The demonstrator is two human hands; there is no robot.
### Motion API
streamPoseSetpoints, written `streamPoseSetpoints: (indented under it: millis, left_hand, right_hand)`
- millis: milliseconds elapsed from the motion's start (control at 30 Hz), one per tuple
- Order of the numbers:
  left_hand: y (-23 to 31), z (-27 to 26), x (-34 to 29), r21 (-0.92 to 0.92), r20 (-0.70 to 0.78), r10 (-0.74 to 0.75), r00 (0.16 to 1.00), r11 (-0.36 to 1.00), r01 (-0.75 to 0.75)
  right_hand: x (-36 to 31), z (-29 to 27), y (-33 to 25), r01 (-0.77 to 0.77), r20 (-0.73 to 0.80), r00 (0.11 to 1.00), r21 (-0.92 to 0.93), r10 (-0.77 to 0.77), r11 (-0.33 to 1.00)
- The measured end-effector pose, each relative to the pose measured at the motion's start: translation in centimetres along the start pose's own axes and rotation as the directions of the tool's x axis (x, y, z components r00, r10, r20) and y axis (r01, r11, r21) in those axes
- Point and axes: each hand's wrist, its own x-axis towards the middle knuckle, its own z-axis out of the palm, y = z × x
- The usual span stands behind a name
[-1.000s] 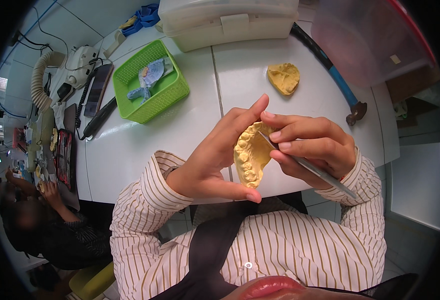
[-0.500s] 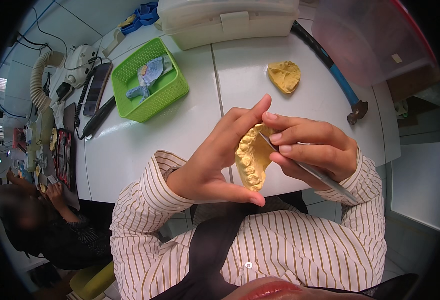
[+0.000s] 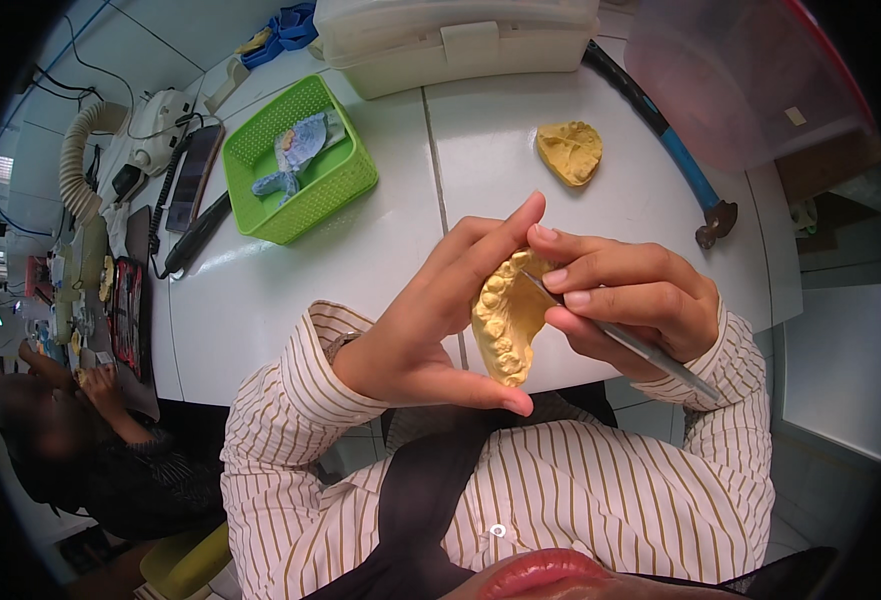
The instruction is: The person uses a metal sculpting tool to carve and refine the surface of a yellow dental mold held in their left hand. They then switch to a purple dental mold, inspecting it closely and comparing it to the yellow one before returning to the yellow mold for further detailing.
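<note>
My left hand [image 3: 415, 325] grasps the yellow cast [image 3: 500, 325] between thumb and fingers, thumb at its near end, fingers along its far end. The cast sits in the crook of that grip, its row of teeth turned up and toward my palm, above the near edge of the table [image 3: 250, 310]. My right hand [image 3: 650, 295] pinches the metal tool [image 3: 665, 362] between thumb and fingertips, its tip at the cast's inner side, just behind the teeth; the shaft slants back toward my right wrist. Whether my right index fingertip also touches the cast, I cannot tell.

Beyond my hands, a second cast [image 3: 570, 155] lies toward the far edge. The hammer [image 3: 682, 165] runs by the right edge, the white box [image 3: 460, 65] stands along the far edge, and the green basket [image 3: 315, 210] sits toward the far left corner.
</note>
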Motion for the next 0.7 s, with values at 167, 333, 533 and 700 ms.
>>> streamPoseSetpoints:
  millis: [167, 333, 533, 700]
  left_hand:
    - [0.1, 0.0, 0.1, 0.056, 0.006, 0.003, 1.000, 0.998, -0.003]
    - [0.2, 0.0, 0.2, 0.125, 0.003, 0.000, 1.000, 0.992, 0.000]
    - [-0.1, 0.0, 0.1, 0.063, -0.007, -0.012, 1.000, 0.998, 0.013]
    - [-0.6, 0.2, 0.3, -0.053, -0.045, -0.029, 0.999, 0.998, 0.027]
  right_hand:
    - [-0.1, -0.1, -0.1, -0.004, 0.013, 1.000, 0.016, 0.004, 1.000]
    - [0.2, -0.2, -0.3, -0.018, 0.032, 0.999, -0.021, 0.018, 1.000]
    - [-0.4, 0.2, 0.7, -0.053, -0.124, 0.989, 0.233, 0.084, 0.971]
    - [-0.5, 0.1, 1.2, -0.003, -0.216, 0.976, 0.057, 0.015, 0.998]
